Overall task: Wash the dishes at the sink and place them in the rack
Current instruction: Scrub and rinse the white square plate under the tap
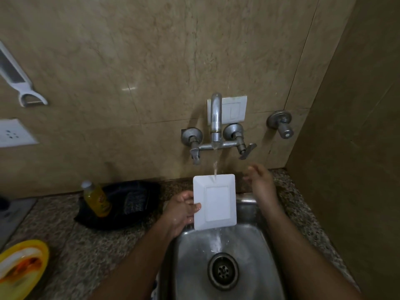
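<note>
A white rectangular plate (215,202) is held tilted over the steel sink (194,263), its underside facing me. Water from the wall tap (216,118) strikes its top edge and runs off its lower edge toward the drain (223,271). My left hand (183,210) grips the plate's left edge, thumb on the face. My right hand (260,184) hovers just right of the plate, fingers spread, holding nothing, below the tap's right lever (246,150).
On the granite counter left of the sink, a yellow soap bottle (97,199) stands in a black tray (127,204) with a scrubber. A yellow basket (32,250) with dishes sits at the lower left. A peeler (23,87) hangs on the wall. A side wall stands close on the right.
</note>
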A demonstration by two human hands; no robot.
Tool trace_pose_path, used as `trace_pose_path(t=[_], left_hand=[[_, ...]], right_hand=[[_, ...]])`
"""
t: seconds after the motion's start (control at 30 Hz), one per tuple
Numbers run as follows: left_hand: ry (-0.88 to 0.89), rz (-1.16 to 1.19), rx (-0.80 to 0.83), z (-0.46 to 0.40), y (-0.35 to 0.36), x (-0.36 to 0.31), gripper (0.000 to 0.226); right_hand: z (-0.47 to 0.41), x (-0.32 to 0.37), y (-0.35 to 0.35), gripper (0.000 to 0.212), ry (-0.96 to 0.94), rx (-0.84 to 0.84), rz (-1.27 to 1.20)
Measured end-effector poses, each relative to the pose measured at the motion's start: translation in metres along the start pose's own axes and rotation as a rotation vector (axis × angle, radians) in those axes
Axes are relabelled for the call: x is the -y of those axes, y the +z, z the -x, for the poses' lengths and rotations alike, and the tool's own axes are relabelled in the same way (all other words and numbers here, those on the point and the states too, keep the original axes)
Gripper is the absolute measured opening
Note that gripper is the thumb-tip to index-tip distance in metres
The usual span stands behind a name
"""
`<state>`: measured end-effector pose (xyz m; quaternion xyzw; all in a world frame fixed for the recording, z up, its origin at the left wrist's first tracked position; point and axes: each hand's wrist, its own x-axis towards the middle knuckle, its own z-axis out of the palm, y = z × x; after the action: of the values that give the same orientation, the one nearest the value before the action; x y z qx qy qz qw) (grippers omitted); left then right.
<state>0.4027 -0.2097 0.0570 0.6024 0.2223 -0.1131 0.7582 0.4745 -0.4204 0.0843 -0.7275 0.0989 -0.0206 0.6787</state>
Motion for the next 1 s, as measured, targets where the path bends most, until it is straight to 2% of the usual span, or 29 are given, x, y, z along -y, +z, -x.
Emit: trace_pose_path(t=[0.13,0.2,0.27,0.33,0.43,0.53,0.7,0.8,0.93,1.0], left_hand=[[0.062,-0.052,0.004,0.009,0.003,0.0,0.024],[0.197,-0.218,-0.055,0.014,0.007,0.0,0.022],[0.403,-0.579,-0.127,0.022,0.015,-0.001,0.023],[0.624,-1.075,-0.176,0.03,0.021,0.001,0.023],[0.911,-1.496,-0.071,0.024,0.019,0.014,0.041],[1.09,-1.568,0.007,0.011,0.014,0.024,0.052],[1.207,-1.595,0.083,0.007,0.015,0.021,0.056],[1.271,-1.575,0.072,0.005,0.014,0.021,0.054],[1.343,-1.594,0.066,0.005,0.01,0.021,0.049],[1.396,-1.605,0.059,0.006,0.006,0.021,0.038]], right_hand=[[-0.018,0.043,0.001,0.023,-0.183,0.023,0.227],[-0.024,0.053,0.002,0.022,-0.215,0.006,0.346],[-0.026,0.053,0.002,0.018,-0.232,-0.005,0.413],[-0.025,0.051,-0.001,0.012,-0.244,0.011,0.445],[-0.022,0.052,-0.002,0.013,-0.264,0.0,0.484],[-0.021,0.056,-0.002,0.019,-0.273,-0.026,0.562],[-0.024,0.054,0.0,0.024,-0.314,-0.085,0.734],[-0.024,0.055,0.003,0.018,-0.448,-0.077,0.924],[-0.02,0.062,0.009,0.005,-0.508,-0.088,1.03],[-0.02,0.058,0.011,0.031,-0.545,-0.083,1.031]])
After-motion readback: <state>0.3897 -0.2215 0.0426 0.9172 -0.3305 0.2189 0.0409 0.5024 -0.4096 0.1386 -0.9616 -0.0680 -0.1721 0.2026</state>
